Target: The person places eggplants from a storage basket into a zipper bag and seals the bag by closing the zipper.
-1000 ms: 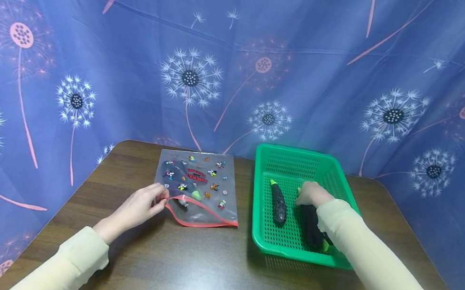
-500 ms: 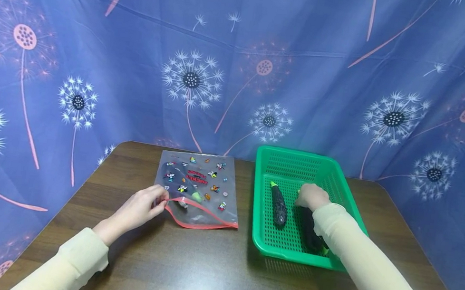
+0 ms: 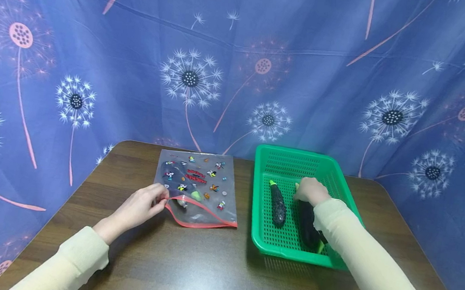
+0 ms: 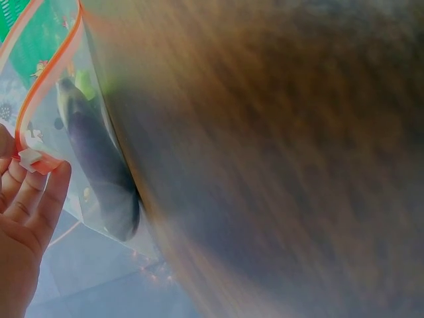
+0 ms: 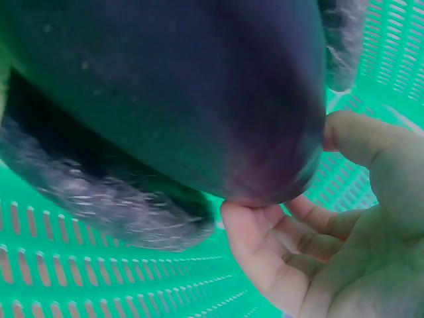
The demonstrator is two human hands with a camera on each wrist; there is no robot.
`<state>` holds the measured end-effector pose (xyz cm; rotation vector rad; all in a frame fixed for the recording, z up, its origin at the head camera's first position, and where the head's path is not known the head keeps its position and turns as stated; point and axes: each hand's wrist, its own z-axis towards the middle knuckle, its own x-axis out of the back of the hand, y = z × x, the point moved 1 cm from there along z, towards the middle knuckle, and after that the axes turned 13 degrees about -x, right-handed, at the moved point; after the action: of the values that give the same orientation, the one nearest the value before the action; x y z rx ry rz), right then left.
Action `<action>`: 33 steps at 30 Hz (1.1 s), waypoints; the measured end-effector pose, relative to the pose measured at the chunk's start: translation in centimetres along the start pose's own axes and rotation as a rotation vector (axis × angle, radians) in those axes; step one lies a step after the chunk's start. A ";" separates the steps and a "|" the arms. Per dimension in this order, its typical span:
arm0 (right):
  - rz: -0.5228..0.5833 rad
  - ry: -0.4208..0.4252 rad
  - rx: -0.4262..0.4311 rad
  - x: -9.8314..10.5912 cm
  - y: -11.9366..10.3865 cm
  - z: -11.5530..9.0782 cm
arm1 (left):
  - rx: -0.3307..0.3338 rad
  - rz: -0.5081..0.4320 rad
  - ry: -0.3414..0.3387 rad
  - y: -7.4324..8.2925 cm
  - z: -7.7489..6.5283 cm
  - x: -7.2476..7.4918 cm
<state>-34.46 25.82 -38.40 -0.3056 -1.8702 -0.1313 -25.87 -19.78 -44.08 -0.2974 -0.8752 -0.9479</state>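
Blue cloth (image 3: 324,55) printed with dandelions hangs behind the brown table (image 3: 184,268). We find the smooth dark eggplant (image 3: 308,225) in the green basket (image 3: 285,253), toward four o'clock of the head view. At its twelve o'clock end we see the right hand (image 3: 312,192) holding it, thumb on one side and fingers on the other. Near it, toward ten o'clock, lies a film-wrapped eggplant (image 3: 278,207) with a green tip; the right wrist view gives us a second wrapped eggplant (image 5: 119,205) (the cream sleeve (image 3: 367,246) covers much of this spot from above, so we cannot say whether it touches the smooth one). Farther out, at the basket's nine o'clock, we see a clear cartoon-print bag (image 3: 214,202) lying down, its red-edged mouth gaping toward six o'clock. The left hand (image 3: 139,204) pinches that edge at eight o'clock, and we make out a bagged eggplant (image 4: 103,165) inside.
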 end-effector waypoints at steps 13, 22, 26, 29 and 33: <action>0.078 0.032 0.049 4.6 -1.3 -1.8 | 0.031 -0.001 -0.025 0.1 0.0 0.2; 0.118 0.057 0.180 7.3 -2.9 -3.5 | 0.029 -0.001 -0.044 0.2 0.2 0.5; 0.127 0.086 0.241 8.1 -4.0 -4.6 | 0.037 -0.002 -0.041 0.3 0.2 0.4; 0.122 0.111 0.274 8.7 -4.7 -5.5 | 0.043 -0.002 -0.045 0.3 0.2 0.4; 0.119 0.146 0.311 9.4 -5.5 -6.7 | 0.040 0.005 -0.035 0.4 0.3 0.3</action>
<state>-32.52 20.25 -27.04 -0.1861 -1.6929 0.2118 -25.65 -19.59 -43.63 -0.2821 -0.9237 -0.9223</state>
